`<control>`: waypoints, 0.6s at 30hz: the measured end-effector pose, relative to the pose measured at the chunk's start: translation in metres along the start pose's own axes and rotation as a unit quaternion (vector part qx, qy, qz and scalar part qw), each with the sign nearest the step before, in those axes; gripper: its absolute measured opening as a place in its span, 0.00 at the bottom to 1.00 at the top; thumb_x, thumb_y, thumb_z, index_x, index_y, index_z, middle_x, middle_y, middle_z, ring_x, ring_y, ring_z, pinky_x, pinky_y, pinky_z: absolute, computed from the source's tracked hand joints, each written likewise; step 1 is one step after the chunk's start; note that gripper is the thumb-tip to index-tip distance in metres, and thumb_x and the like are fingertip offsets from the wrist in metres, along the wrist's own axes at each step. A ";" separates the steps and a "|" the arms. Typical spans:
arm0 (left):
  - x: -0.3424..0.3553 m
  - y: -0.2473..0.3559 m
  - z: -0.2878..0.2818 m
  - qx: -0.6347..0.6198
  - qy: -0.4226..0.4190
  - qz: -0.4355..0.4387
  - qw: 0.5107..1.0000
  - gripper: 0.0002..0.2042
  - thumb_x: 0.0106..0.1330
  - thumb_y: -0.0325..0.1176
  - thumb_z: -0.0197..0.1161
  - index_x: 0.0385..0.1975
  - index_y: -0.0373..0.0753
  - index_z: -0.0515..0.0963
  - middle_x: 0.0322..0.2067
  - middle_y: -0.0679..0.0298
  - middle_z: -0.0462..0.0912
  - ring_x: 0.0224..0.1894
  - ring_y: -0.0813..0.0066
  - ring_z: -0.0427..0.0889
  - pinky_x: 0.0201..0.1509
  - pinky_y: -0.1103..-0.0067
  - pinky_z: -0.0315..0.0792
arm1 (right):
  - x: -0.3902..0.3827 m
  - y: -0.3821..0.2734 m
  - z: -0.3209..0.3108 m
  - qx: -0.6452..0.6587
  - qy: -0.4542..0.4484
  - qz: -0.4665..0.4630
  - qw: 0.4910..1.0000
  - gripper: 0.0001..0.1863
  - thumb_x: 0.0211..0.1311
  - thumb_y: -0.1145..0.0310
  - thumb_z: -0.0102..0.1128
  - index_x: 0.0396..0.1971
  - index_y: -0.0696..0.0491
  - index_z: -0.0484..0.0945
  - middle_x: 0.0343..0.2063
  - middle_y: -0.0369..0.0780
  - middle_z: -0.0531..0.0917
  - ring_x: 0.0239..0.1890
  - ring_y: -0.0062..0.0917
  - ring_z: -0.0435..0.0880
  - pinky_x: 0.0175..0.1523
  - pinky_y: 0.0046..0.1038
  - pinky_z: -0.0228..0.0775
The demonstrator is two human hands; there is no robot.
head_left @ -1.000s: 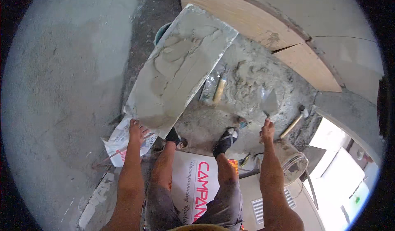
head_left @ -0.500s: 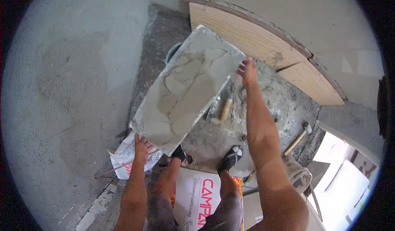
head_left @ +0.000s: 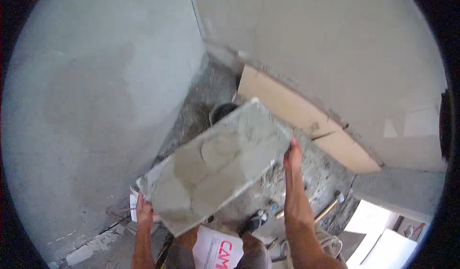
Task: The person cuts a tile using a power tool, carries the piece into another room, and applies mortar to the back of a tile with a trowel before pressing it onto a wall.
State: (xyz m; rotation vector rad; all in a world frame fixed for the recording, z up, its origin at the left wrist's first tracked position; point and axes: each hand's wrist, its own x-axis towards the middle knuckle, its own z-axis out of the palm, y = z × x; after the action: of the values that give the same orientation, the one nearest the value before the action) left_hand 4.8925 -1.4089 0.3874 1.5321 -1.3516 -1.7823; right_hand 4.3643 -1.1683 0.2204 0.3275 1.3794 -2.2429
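Observation:
A large rectangular tile (head_left: 211, 166), its upward face coated with wet grey mortar, is held tilted in front of me, above my feet. My left hand (head_left: 144, 207) grips its near left corner, fingers curled over the edge. On the opposite side my right hand (head_left: 293, 153) clasps the right edge close to the far corner. The underside of the tile is hidden, as are some of my right fingers.
Wood-look tiles (head_left: 287, 108) line the base of the far wall. A dark bucket (head_left: 223, 112) stands behind the slab. To the right lie a mallet with a wooden handle (head_left: 328, 210) and wet mortar (head_left: 306, 183). A white box (head_left: 211, 247) sits between my legs.
The tile has been raised off its lower position and turned clockwise. My right hand has closed on its edge, where before the fingers were spread. The view has tipped up toward the wall.

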 end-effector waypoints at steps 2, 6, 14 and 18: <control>-0.047 0.069 0.020 0.021 0.067 -0.030 0.997 0.33 0.58 0.30 0.54 0.67 0.35 0.57 0.53 0.63 0.76 0.41 0.77 0.79 0.38 0.81 0.76 | -0.053 -0.042 -0.006 -0.002 0.029 -0.019 0.999 0.17 0.66 0.60 0.59 0.47 0.57 0.75 0.47 0.42 0.80 0.50 0.30 0.78 0.58 0.33 0.70; -0.110 0.154 0.018 -0.151 -0.023 0.078 0.985 0.34 0.50 0.24 0.52 0.64 0.33 0.61 0.55 0.59 0.75 0.51 0.69 0.78 0.54 0.76 0.74 | -0.151 -0.114 -0.041 0.023 0.055 -0.038 0.997 0.09 0.69 0.66 0.52 0.41 0.55 0.76 0.39 0.40 0.82 0.43 0.28 0.81 0.54 0.33 0.73; -0.228 0.380 0.047 -0.272 -0.151 0.210 0.927 0.47 0.43 0.30 0.57 0.71 0.34 0.49 0.63 0.51 0.64 0.63 0.57 0.68 0.68 0.68 0.63 | -0.259 -0.261 0.016 0.071 0.068 -0.087 0.991 0.09 0.68 0.72 0.45 0.40 0.57 0.75 0.35 0.42 0.81 0.38 0.32 0.82 0.48 0.37 0.77; -0.263 0.434 0.041 -0.253 -0.246 0.285 0.891 0.48 0.45 0.36 0.60 0.71 0.36 0.48 0.63 0.51 0.64 0.63 0.57 0.68 0.69 0.67 0.62 | -0.279 -0.329 0.046 0.083 0.067 -0.115 0.988 0.08 0.66 0.74 0.46 0.39 0.58 0.75 0.35 0.41 0.81 0.37 0.32 0.82 0.47 0.37 0.78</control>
State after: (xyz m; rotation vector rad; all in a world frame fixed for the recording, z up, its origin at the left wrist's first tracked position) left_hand 4.8194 -1.3676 0.8893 0.3568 -1.2216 -1.9556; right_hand 4.4343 -1.0091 0.6178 0.4015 1.3590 -2.5757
